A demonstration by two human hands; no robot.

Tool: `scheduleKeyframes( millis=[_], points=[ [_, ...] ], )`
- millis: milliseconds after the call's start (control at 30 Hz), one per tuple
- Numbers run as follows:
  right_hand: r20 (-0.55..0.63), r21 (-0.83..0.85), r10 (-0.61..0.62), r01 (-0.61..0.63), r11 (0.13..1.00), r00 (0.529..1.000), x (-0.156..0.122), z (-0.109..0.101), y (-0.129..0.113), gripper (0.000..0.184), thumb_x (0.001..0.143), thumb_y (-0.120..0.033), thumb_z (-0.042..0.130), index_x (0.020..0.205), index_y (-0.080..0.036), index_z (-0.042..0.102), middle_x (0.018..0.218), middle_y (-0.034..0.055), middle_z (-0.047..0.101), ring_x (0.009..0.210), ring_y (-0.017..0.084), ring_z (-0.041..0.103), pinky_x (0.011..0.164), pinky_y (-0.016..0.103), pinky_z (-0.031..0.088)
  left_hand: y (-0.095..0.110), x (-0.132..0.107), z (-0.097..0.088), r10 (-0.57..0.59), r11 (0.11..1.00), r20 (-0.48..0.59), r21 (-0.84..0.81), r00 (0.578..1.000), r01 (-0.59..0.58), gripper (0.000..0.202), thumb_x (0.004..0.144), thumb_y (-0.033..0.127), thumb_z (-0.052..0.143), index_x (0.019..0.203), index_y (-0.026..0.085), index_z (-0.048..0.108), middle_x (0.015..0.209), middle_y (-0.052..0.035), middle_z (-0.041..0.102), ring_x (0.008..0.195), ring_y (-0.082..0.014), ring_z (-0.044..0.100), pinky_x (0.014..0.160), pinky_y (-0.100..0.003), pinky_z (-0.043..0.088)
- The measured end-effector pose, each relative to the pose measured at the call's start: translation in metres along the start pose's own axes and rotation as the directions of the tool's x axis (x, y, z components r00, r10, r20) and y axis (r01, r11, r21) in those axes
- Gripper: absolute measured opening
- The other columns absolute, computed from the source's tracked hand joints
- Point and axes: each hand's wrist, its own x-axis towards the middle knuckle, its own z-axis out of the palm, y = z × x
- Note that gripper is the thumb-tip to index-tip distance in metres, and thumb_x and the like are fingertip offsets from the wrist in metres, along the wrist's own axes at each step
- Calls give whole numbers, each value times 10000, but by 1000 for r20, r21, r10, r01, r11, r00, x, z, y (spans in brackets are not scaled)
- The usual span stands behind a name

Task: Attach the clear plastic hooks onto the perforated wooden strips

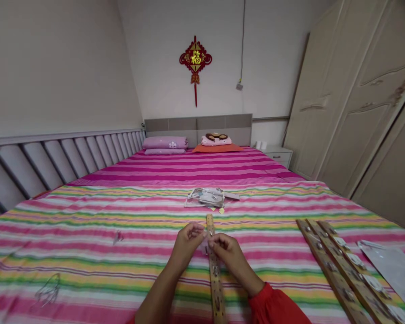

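A narrow wooden strip point(213, 261) with metal hooks along it lies lengthwise on the striped sheet in front of me. Over its upper half, my left hand point(188, 240) and my right hand point(225, 248) meet from either side, fingertips pinched close together. Between them is a small piece of clear plastic point(203, 246), perhaps a little bag; its content is too small to make out. Both hands seem closed on this plastic. Below the hands, a metal hook point(216, 271) sits on the strip.
More wooden strips with metal hooks point(330, 265) lie at the right, beside a clear plastic bag point(391, 265). Beyond my hands is a plastic packet point(207, 197). Thin wire-like pieces point(49, 290) and a small plastic scrap point(118, 236) lie left. A railing point(70, 155) borders the bed.
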Motion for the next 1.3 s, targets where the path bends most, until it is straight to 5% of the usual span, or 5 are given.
scheduleKeyframes(
  millis=[200, 467, 667, 1000, 1300],
  points=[
    [-85, 145, 121, -108, 984, 989, 31, -12, 9, 315, 553, -431, 783, 578, -162, 621, 439, -35, 570, 401, 87, 476, 438, 220, 379, -25, 25, 7, -97, 995, -35, -26, 995, 97, 338, 618, 446, 690, 779, 149, 683, 700, -14, 669, 675, -145, 588, 642, -252, 458],
    [-183, 126, 201, -180, 976, 962, 92, -24, 31, 165, 564, -278, 731, 577, -154, 624, 395, -24, 589, 352, 99, 523, 411, 219, 454, -55, 81, 26, -183, 981, -102, -86, 978, 175, 222, 566, 290, 705, 718, 139, 647, 564, 32, 603, 530, -99, 559, 565, -222, 454],
    [-250, 101, 231, -212, 972, 940, 110, -24, 53, 150, 583, -203, 662, 492, -180, 545, 320, -29, 544, 296, 103, 491, 346, 208, 418, -83, 106, 30, -194, 981, -157, -5, 968, 196, 79, 589, 168, 661, 646, 148, 610, 511, 40, 585, 495, -106, 551, 535, -223, 444],
    [-302, 77, 198, -183, 980, 933, 118, -27, 70, 154, 573, -216, 644, 491, -198, 514, 313, -52, 517, 294, 92, 447, 332, 203, 352, -111, 118, 33, -144, 972, -193, 158, 970, 176, 66, 635, 110, 597, 647, 163, 636, 639, -7, 679, 680, -153, 645, 666, -234, 483],
    [-328, 44, 158, -152, 987, 931, 119, -27, 81, 172, 566, -230, 633, 479, -209, 486, 285, -68, 468, 272, 79, 370, 324, 202, 253, -121, 119, 36, -156, 957, -241, 202, 958, 207, 187, 647, 59, 599, 799, 150, 657, 582, 31, 608, 559, -119, 585, 575, -213, 460]
  ],
)
